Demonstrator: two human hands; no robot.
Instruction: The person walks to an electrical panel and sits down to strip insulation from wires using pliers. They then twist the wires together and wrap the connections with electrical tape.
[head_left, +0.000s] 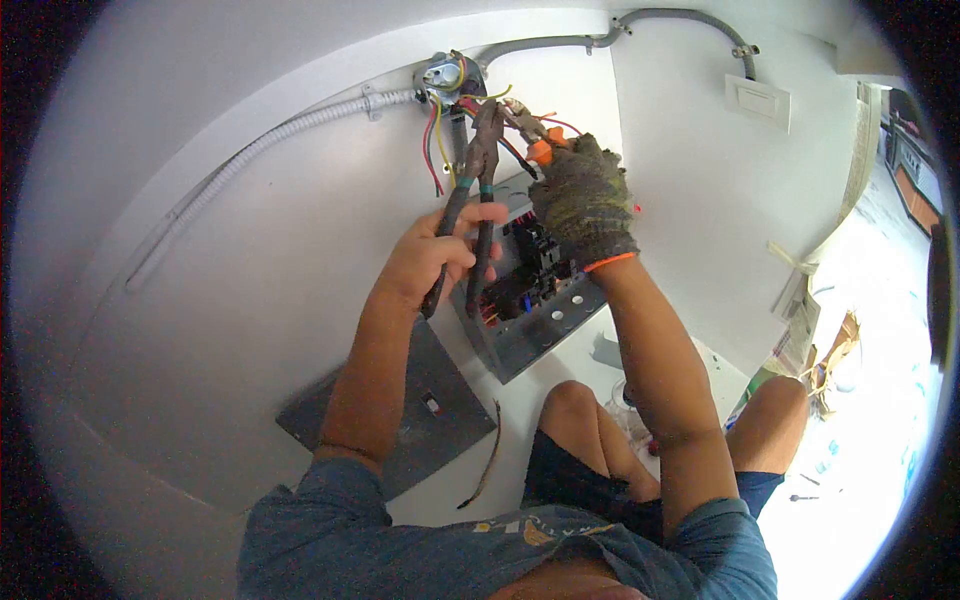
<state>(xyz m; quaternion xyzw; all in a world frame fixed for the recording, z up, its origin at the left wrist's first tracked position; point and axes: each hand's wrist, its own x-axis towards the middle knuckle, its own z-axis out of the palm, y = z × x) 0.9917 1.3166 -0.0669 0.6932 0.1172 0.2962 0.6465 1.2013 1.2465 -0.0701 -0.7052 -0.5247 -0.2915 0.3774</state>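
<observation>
My bare left hand [445, 255] is wrapped round the dark handles of a pair of pliers [484, 145], whose jaws point up at the wires below a round junction box [442, 75]. My right hand [587, 198], in a dark work glove with an orange cuff, grips an orange-handled tool [546, 147]. That tool's metal head [522, 118] meets the wires beside the pliers' jaws. Red, green and yellow wires [435, 150] hang from the junction box. Behind and below my hands is an open grey electrical panel box [515, 350] with black parts inside.
A grey panel cover [430, 440] lies at lower left, with a loose strip [484, 465] beside it. White corrugated conduit [270, 135] and grey conduit [545, 44] run along the walls. A white switch plate [757, 102] is on the right wall. My knees are below the box.
</observation>
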